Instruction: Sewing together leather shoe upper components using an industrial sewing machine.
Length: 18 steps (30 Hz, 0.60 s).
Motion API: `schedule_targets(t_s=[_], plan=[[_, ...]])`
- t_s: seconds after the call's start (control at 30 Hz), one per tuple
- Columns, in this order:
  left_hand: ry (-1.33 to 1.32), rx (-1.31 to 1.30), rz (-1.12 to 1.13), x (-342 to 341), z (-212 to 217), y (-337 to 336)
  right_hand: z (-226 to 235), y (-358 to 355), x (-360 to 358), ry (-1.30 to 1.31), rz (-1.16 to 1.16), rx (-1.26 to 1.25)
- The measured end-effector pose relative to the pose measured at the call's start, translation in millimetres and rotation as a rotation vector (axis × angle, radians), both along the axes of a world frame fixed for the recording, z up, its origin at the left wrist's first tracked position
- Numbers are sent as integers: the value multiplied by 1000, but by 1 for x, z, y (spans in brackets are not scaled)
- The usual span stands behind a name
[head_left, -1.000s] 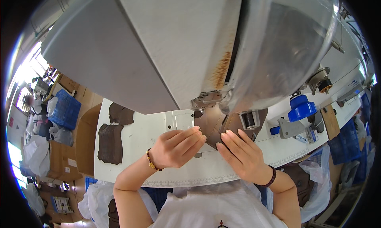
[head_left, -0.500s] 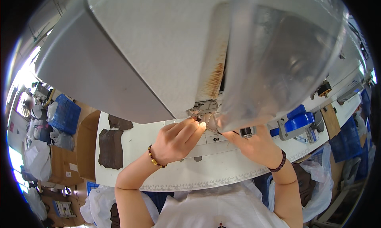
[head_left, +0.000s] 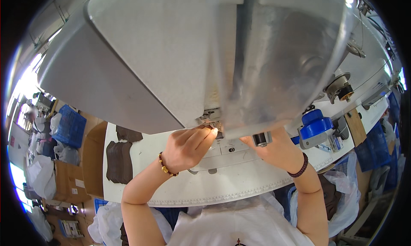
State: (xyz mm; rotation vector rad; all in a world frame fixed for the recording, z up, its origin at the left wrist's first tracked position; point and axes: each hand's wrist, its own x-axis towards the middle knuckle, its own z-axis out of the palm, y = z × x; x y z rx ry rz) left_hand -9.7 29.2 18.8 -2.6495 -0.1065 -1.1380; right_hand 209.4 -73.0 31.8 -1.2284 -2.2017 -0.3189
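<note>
A large grey-white sewing machine head [head_left: 141, 45] fills the upper view. My left hand [head_left: 186, 148] is closed, its thumb and fingertips pinched just below the metal presser foot parts [head_left: 209, 115]. Whatever lies between those fingertips is too small and covered to make out. Beside it, my right hand [head_left: 280, 152] reaches under a hazy clear plastic shield [head_left: 287, 62]. That shield and a small metal cylinder [head_left: 262, 139] hide most of its fingers, with one fingertip showing toward the needle area. I cannot tell whether it holds anything.
Stacked dark brown fabric pieces [head_left: 119, 162] lie at the left of the white table [head_left: 171, 194], whose front edge carries a ruler scale. A blue machine part [head_left: 316, 125] stands at right. Cardboard boxes [head_left: 68, 182] and blue crates [head_left: 70, 125] sit left, plastic bags [head_left: 344, 199] right.
The shield, metal cylinder and blue part sit differently in the view. The brown-stained strip on the machine is now mostly covered. The left hand stays pinched near the presser foot; the right hand's fingers are more hidden.
</note>
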Motion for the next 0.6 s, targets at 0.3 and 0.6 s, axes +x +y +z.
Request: schedule_targets(t_s=[0.3, 0.6], plan=[[-48, 4, -3, 0, -6, 6, 3, 11, 4, 172, 41, -108], [-94, -23, -74, 1, -14, 14, 3, 19, 7, 264, 85, -195]])
